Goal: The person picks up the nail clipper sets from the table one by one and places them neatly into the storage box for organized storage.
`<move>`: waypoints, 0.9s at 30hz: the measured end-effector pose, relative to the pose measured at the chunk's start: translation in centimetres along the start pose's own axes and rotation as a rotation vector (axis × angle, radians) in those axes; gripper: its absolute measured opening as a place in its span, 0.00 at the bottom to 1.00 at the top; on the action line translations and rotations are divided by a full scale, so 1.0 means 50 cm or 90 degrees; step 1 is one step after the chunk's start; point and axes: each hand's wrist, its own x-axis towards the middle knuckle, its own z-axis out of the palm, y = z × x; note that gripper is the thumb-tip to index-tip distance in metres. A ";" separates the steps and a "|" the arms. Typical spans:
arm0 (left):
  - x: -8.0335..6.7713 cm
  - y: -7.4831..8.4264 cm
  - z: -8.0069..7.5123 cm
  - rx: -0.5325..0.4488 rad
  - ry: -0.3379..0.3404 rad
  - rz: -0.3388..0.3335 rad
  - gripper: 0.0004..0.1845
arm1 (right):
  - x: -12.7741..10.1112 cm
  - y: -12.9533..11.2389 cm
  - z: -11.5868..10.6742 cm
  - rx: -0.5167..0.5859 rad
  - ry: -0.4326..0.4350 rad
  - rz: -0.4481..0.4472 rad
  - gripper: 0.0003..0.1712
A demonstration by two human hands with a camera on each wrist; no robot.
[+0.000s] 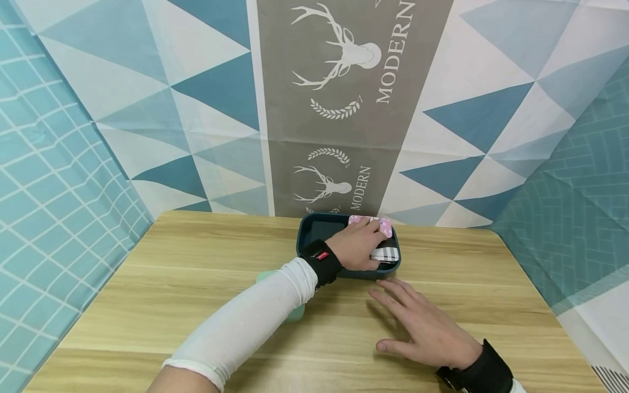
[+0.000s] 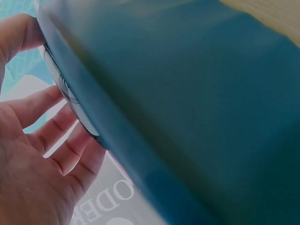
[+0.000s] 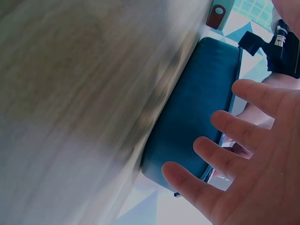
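Note:
A dark teal tray (image 1: 307, 232) stands at the back middle of the wooden table (image 1: 196, 273). It holds a pink flowered item (image 1: 380, 221) and a black-and-white plaid item (image 1: 387, 252). My left hand (image 1: 377, 246) reaches into the tray, thumb and curled fingers on either side of the plaid item. The left wrist view shows the tray's outer wall (image 2: 187, 93), with the patterned edge (image 2: 65, 91) between thumb and fingers (image 2: 51, 126). My right hand (image 1: 395, 316) lies flat on the table just in front of the tray, fingers spread and holding nothing; its fingers (image 3: 220, 154) are close to the tray (image 3: 197, 103).
A mint-green object (image 1: 296, 314) lies on the table, mostly hidden under my left forearm. Patterned cloth walls (image 1: 344, 109) close off the back and both sides of the table. A black strap (image 1: 321, 262) sits on the left wrist.

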 end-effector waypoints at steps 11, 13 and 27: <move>-0.006 -0.003 -0.009 0.003 -0.004 0.000 0.32 | 0.001 -0.001 -0.001 0.005 -0.002 0.004 0.52; -0.006 -0.004 -0.010 0.002 -0.003 0.001 0.32 | 0.001 0.000 -0.002 0.005 -0.001 0.003 0.52; -0.033 -0.018 -0.032 -0.025 0.023 -0.008 0.33 | -0.001 -0.003 -0.006 -0.012 0.025 -0.009 0.52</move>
